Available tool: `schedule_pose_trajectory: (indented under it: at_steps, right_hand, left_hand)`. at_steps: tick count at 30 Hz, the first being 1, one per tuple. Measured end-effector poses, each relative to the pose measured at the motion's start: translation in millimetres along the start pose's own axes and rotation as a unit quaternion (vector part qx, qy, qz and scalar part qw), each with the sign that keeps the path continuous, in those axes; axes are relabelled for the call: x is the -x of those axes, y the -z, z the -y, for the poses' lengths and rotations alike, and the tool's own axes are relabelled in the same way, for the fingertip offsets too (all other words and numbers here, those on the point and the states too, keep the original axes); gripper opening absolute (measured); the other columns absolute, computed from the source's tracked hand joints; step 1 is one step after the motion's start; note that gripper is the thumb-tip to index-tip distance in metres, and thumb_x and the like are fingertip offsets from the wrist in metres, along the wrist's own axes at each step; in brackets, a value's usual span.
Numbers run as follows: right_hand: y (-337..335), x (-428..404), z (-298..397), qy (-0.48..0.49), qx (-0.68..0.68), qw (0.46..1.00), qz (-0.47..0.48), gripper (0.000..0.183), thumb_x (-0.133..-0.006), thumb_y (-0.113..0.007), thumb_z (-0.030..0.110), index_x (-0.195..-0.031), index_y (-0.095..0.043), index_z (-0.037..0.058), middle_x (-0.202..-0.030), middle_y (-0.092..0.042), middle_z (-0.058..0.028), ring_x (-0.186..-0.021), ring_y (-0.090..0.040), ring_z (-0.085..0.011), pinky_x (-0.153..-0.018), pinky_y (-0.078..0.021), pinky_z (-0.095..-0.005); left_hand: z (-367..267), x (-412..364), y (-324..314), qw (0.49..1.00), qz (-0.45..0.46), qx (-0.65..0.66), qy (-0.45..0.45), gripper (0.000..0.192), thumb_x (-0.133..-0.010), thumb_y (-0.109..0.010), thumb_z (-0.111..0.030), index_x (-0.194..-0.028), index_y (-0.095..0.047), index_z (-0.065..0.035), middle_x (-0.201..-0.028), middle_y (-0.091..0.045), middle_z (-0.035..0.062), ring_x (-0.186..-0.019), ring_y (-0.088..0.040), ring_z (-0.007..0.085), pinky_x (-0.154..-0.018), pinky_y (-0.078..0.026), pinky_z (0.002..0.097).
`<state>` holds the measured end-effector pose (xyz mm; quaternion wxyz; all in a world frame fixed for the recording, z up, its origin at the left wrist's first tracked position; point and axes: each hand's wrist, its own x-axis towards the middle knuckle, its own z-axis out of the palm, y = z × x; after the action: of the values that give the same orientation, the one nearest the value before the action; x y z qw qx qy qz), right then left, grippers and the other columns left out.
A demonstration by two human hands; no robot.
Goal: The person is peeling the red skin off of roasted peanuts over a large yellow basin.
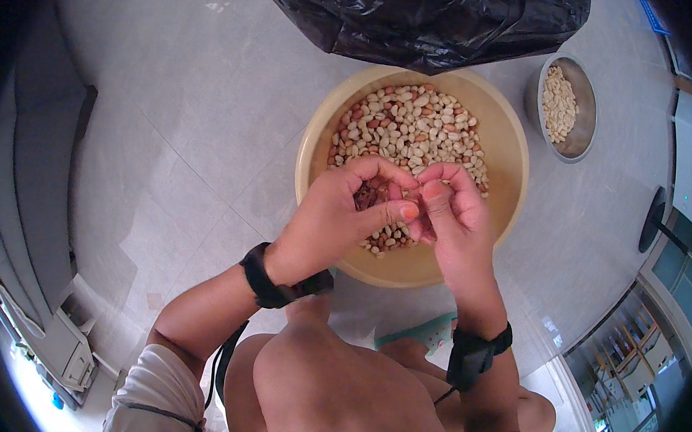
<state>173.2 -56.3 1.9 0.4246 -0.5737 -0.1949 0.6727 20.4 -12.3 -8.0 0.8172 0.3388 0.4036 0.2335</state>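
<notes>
Over a yellow plastic basin (510, 196) of shelled peanuts (411, 122), both my hands are close together with their fingertips meeting. Some peanuts are pale and bare, others wear reddish skins. My left hand (346, 207) curls its thumb and index finger into a loop. Dark reddish skins (370, 196) show through that loop; whether they lie in the hand or the basin I cannot tell. Thumb and index finger of my right hand (461, 223) are pinched together beside the left fingertips. Anything small between the fingers is hidden.
A black plastic bag (441, 26) overhangs the basin's far rim. To the right, a metal bowl (586, 124) holds pale split peanuts (559, 104). My bare knee (318, 386) and a green clog (419, 333) are close below the basin. A grey sofa (43, 156) stands left on the tiled floor (191, 117).
</notes>
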Motion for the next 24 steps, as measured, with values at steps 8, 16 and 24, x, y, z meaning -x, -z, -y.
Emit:
schedule_pose_trajectory:
  at_steps: [8, 16, 24]
  right_hand:
    - [-3.9, -0.8, 1.2, 0.016, 0.044, 0.998, -0.048, 0.017, -0.096, -0.047, 0.021, -0.094, -0.049, 0.0040, -0.072, -0.054, -0.0004, -0.060, -0.046, -0.0043, -0.053, -0.0368, -0.0171]
    - [7.6, -6.2, -4.9, 0.000, -0.002, 1.000, -0.031, 0.020, -0.097, -0.046, 0.021, -0.088, -0.052, 0.0052, -0.070, -0.046, 0.0035, -0.060, -0.037, -0.0040, -0.053, -0.0306, -0.0176]
    - [6.1, -7.6, -11.8, -0.075, -0.026, 0.997, -0.016, 0.027, -0.098, -0.043, 0.028, -0.083, -0.051, 0.0061, -0.067, -0.039, 0.0046, -0.057, -0.033, -0.0045, -0.052, -0.0272, -0.0186]
  left_hand:
    - [5.3, -4.0, 5.3, 0.987, -0.044, -0.148, -0.049, 0.008, -0.092, -0.049, -0.005, -0.094, -0.056, -0.0002, -0.082, -0.060, 0.0034, -0.071, -0.054, 0.0063, -0.065, -0.045, 0.0195]
    - [1.1, -2.5, 5.2, 0.996, -0.025, 0.038, 0.073, 0.017, -0.095, -0.043, -0.007, -0.104, -0.056, -0.0018, -0.083, -0.054, -0.0012, -0.069, -0.046, 0.0043, -0.063, -0.041, 0.0185]
    - [0.1, -2.4, 9.0, 0.994, -0.026, 0.041, 0.098, 0.019, -0.094, -0.041, -0.006, -0.106, -0.056, -0.0021, -0.083, -0.053, -0.0020, -0.068, -0.044, 0.0038, -0.062, -0.039, 0.0175]
